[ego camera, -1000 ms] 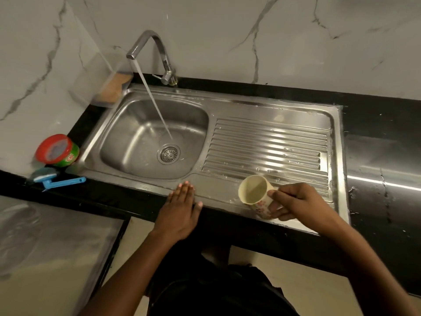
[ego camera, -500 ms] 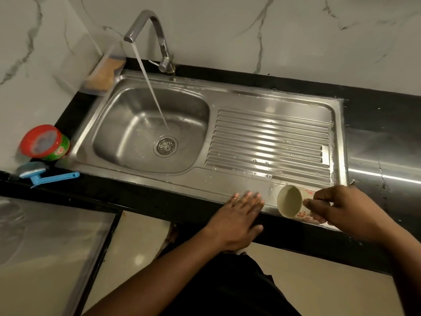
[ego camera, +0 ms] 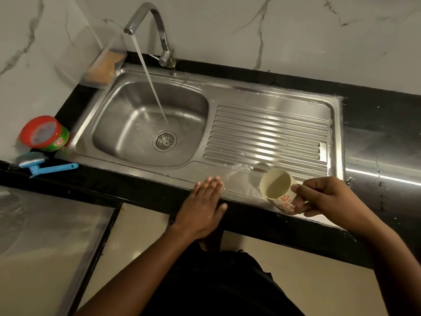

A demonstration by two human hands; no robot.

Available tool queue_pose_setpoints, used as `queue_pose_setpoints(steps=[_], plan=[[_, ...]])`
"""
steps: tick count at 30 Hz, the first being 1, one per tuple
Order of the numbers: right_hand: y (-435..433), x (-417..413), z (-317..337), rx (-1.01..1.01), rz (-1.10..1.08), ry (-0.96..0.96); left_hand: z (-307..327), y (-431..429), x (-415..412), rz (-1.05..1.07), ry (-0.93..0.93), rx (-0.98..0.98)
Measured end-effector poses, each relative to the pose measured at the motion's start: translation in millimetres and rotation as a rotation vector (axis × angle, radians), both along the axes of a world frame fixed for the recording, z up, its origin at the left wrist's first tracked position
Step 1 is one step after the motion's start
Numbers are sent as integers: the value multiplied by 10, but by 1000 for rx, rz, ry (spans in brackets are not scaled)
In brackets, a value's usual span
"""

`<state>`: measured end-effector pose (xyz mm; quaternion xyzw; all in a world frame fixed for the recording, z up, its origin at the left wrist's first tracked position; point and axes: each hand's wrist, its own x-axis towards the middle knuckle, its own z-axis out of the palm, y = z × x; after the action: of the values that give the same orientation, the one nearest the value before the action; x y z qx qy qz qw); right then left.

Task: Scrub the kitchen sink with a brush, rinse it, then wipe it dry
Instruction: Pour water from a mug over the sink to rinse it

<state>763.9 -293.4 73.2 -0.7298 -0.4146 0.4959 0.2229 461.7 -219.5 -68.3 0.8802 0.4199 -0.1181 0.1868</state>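
Nearest, the left hand (ego camera: 202, 208) lies flat on the front edge of the sink (ego camera: 273, 94), fingers straight and together, holding nothing. To its right, the right hand (ego camera: 323, 197) has fingers and thumb curled round a cup (ego camera: 276, 185) with a red flower print. The cup is tipped on its side over the sink's front rim, its mouth facing left. Splashes of water lie on the rim just beyond it, at the near edge of the ribbed drainboard (ego camera: 266, 135).

Far left, on the black tabletop (ego camera: 376, 115), a blue brush (ego camera: 45, 166) lies untouched, well apart from both hands. A red-and-green tub (ego camera: 44, 133) stands just behind it.

In the basin, a stream of water (ego camera: 150, 80) lands just behind the drain (ego camera: 165, 140). It runs from the tap (ego camera: 157, 23) at the back. Left of the tap, a clear holder (ego camera: 91, 55) with a sponge (ego camera: 102, 67) sits against the marble wall (ego camera: 227, 30).
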Motion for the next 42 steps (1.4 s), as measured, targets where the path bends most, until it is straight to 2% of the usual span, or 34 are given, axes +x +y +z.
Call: queue_pose_setpoints(steps=[3,9,18,22,27,29,35,42], plan=[[50,-47,-22,-5,38,-91,-9,133,-327,102,53,10],[373,-484,-78,86,277,-420,69,205,-542,78,33,17],[1000,-1616,-120,241,489,-548,-22,299,-827,17,9,13],[1162,-1784,-179,249,457,-490,-8,430,-988,36,14,14],[1241,-1663,-157,101,191,-106,-46,607,-1282,93,28,56],[1263,-1624,-111,72,135,-88,-48,701,-1415,145,46,53],[1394,-1809,-91,103,375,-601,1,836,-1692,172,35,48],[1674,-2633,-26,150,601,-745,-75,885,-1800,17,-58,7]])
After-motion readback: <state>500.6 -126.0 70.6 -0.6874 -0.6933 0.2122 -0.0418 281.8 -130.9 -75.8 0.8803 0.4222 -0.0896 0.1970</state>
